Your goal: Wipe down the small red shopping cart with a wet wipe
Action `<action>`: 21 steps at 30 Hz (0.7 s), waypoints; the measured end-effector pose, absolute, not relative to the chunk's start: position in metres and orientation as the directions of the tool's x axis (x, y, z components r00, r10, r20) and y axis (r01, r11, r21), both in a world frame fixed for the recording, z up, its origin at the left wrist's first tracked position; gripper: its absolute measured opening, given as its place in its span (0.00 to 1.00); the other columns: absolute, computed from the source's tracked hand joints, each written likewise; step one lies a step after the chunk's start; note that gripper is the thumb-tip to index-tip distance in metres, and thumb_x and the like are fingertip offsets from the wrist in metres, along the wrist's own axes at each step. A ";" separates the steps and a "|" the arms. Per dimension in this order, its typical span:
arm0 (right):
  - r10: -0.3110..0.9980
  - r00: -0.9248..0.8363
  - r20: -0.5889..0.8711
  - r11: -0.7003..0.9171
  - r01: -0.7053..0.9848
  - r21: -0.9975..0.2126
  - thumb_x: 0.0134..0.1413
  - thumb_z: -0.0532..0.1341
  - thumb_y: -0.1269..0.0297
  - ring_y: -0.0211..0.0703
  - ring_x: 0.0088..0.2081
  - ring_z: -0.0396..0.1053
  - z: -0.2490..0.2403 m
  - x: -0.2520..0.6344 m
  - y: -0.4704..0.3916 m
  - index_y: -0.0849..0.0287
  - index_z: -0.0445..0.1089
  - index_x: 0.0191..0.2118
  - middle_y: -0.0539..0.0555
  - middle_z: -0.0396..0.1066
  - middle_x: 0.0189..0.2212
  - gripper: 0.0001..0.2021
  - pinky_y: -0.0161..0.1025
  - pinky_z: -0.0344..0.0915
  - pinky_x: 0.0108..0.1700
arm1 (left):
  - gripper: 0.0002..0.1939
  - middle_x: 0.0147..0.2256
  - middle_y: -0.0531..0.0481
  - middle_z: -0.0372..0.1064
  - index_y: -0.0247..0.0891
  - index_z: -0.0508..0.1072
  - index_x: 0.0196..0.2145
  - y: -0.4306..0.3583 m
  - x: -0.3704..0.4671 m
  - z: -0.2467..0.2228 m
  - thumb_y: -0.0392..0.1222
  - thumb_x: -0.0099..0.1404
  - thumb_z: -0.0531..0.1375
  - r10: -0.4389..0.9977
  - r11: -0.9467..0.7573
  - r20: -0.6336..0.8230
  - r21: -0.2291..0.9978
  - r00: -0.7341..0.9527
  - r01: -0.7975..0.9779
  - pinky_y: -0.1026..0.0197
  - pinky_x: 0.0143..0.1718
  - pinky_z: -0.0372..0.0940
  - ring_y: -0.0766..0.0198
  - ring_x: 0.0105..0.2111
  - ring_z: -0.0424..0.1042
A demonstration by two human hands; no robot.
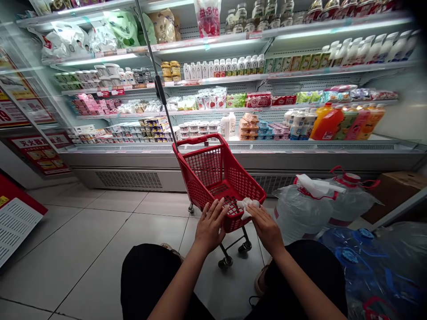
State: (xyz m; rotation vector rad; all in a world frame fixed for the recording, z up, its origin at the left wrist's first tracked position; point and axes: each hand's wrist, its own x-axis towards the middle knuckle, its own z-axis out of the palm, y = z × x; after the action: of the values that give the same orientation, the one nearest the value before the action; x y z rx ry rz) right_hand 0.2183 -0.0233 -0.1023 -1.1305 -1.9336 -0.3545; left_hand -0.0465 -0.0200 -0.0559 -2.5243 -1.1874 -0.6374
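Observation:
A red plastic shopping cart (240, 178) on small black wheels stands between my knees, its basket bare inside. My left hand (210, 224) lies with fingers stretched over the near left rim of the basket and holds nothing. At the near right corner, my right hand (267, 226) presses a crumpled white cloth or tissue (247, 206) against the rim; which of the two it is I cannot tell. A tall thin metal pole (155, 71) rises from the cart's far left corner.
Beyond the cart runs an open refrigerated shelf (213, 155) stocked with bottles, cartons and packets. Large clear water jugs (303, 213) and blue-tinted jugs (353, 262) crowd the right side beside a cardboard box (393, 191). Pale tiled floor (100, 249) spreads leftward to a red-and-white unit (20, 222).

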 end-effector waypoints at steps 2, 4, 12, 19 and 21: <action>0.574 -0.225 0.788 0.551 0.817 -0.168 0.71 0.52 0.74 0.48 0.65 0.67 -0.102 0.209 -0.026 0.50 0.57 0.72 0.53 0.69 0.64 0.28 0.56 0.64 0.69 | 0.42 0.76 0.51 0.41 0.46 0.53 0.74 -0.018 -0.037 -0.059 0.37 0.65 0.59 0.662 -0.625 0.501 -0.043 0.558 0.780 0.44 0.75 0.40 0.54 0.75 0.43; 0.558 -0.250 0.792 0.578 0.801 -0.155 0.71 0.52 0.75 0.48 0.66 0.66 -0.100 0.192 -0.031 0.50 0.55 0.73 0.53 0.69 0.65 0.30 0.56 0.64 0.69 | 0.43 0.76 0.51 0.40 0.46 0.52 0.74 -0.017 -0.031 -0.061 0.37 0.65 0.60 0.674 -0.616 0.500 -0.028 0.545 0.787 0.44 0.75 0.41 0.53 0.75 0.42; 0.526 -0.337 0.781 0.650 0.751 -0.114 0.69 0.52 0.77 0.46 0.66 0.66 -0.098 0.153 -0.041 0.50 0.53 0.74 0.53 0.68 0.65 0.32 0.53 0.65 0.69 | 0.46 0.75 0.49 0.42 0.44 0.41 0.76 -0.021 -0.041 -0.060 0.41 0.68 0.59 0.692 -0.589 0.501 -0.026 0.520 0.808 0.43 0.75 0.40 0.52 0.75 0.43; 0.534 -0.315 0.784 0.597 0.798 -0.086 0.70 0.51 0.76 0.48 0.65 0.68 -0.101 0.226 -0.012 0.48 0.56 0.73 0.53 0.69 0.64 0.30 0.57 0.65 0.68 | 0.47 0.75 0.50 0.43 0.45 0.44 0.76 -0.019 -0.051 -0.062 0.35 0.64 0.59 0.682 -0.602 0.510 -0.015 0.524 0.798 0.44 0.75 0.39 0.53 0.75 0.43; 0.553 -0.261 0.791 0.554 0.824 -0.116 0.71 0.52 0.75 0.49 0.65 0.68 -0.102 0.233 -0.010 0.49 0.57 0.73 0.54 0.70 0.64 0.29 0.58 0.65 0.68 | 0.47 0.75 0.50 0.42 0.44 0.45 0.76 -0.020 -0.049 -0.062 0.35 0.63 0.59 0.688 -0.601 0.505 -0.005 0.521 0.799 0.44 0.75 0.40 0.52 0.75 0.42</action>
State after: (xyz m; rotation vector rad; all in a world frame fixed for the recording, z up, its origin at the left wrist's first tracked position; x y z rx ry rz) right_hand 0.2325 -0.0099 -0.1022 -1.1128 -1.9517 -0.4088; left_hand -0.0495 -0.0196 -0.0622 -2.5258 -1.2579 -0.6813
